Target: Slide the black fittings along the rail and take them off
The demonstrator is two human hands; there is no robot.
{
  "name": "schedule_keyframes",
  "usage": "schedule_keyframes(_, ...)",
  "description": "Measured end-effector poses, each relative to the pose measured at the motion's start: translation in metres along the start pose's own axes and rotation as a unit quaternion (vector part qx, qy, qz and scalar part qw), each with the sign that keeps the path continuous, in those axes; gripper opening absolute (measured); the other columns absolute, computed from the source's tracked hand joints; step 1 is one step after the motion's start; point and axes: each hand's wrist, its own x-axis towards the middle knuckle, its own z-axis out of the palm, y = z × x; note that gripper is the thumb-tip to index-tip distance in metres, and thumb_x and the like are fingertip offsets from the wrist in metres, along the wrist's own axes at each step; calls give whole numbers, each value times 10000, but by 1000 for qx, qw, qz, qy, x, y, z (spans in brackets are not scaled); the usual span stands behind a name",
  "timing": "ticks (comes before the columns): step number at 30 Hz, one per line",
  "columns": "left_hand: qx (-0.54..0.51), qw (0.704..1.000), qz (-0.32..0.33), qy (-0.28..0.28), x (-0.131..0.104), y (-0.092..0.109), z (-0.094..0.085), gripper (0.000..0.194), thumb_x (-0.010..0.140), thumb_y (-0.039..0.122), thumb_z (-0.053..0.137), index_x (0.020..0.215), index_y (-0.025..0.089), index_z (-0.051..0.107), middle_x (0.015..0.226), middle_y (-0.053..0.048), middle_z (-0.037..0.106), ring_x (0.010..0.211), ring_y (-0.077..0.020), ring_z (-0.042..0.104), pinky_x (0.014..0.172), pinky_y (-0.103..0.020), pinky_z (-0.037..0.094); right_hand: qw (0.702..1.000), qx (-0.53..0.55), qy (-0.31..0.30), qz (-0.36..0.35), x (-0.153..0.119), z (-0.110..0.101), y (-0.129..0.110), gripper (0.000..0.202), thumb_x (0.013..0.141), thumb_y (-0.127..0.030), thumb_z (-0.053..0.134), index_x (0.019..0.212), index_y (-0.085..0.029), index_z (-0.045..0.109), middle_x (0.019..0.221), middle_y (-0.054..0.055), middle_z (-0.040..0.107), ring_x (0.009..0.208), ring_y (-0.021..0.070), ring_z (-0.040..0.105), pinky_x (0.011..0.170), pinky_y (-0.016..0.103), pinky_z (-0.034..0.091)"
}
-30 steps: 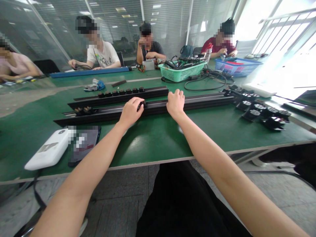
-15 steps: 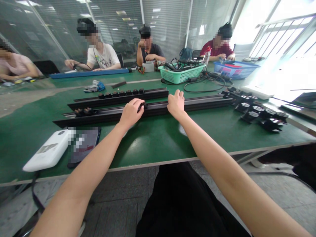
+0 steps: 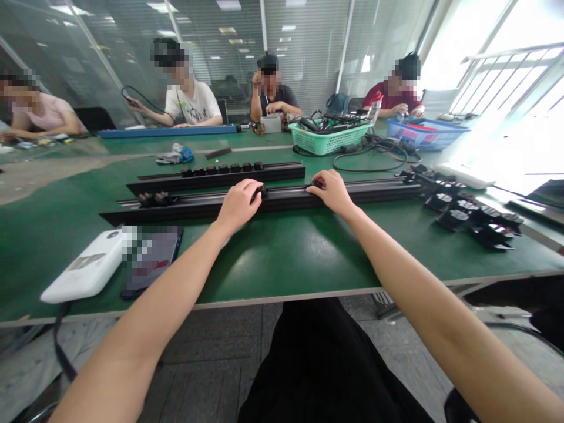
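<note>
A long black rail (image 3: pixel 288 200) lies across the green table in front of me. My left hand (image 3: pixel 238 205) is closed around a small black module (image 3: pixel 259 191) sitting on the rail near its middle. Further right along the same rail, my right hand (image 3: pixel 337 191) pinches another small black part (image 3: pixel 317 183) at the rail's top, its fingers curled over it. A few similar black modules (image 3: pixel 154 200) sit toward the rail's left end. Behind it lies a second black rail (image 3: pixel 282 174) with a row of several black modules (image 3: pixel 222 169) on it.
Several black finned parts (image 3: pixel 456 217) lie at the right. A white device (image 3: pixel 83 270) and a dark phone (image 3: pixel 154 264) rest at the front left. Further back are a green basket (image 3: pixel 328 141) of cables, a blue basket (image 3: pixel 432 138), a glove (image 3: pixel 176 154) and co-workers seated opposite.
My right hand has shifted slightly right and turned, now showing a black part in its fingers. My left hand stays on its module. The camera view has moved a little.
</note>
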Motion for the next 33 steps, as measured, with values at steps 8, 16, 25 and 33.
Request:
schedule_keyframes(8,-7,1000,2,-4,2,0,1,382,979,294,459,1273,184,678,1306,-134,670,1238,-304,618,1099,-472,485,999,-37,26,-3,-8,3,-10,83,950,-270,681,1016,-221,668,1078,122,631,1110,322,520,1024,485,435)
schedule_keyframes(16,-6,1000,3,2,2,0,1,371,976,291,464,1260,194,682,1297,-126,676,1234,-298,624,1095,-470,492,998,-43,35,-1,-11,2,-14,56,964,-244,648,1011,-220,669,1076,122,626,1130,329,513,1037,503,441)
schedule_keyframes(25,-12,1000,0,4,2,-2,2,376,967,282,473,1268,201,683,1298,-123,674,1238,-300,622,1105,-475,488,998,-46,41,10,-11,-1,-11,44,967,-240,631,988,-223,665,1082,130,624,1134,336,507,1036,515,441)
schedule_keyframes(33,-11,1000,3,3,2,-2,2,376,972,287,463,1264,199,683,1300,-123,676,1236,-297,622,1102,-473,490,998,-46,38,16,-12,-2,-11,35,955,-206,641,981,-221,660,1095,132,623,1142,331,503,1047,498,439)
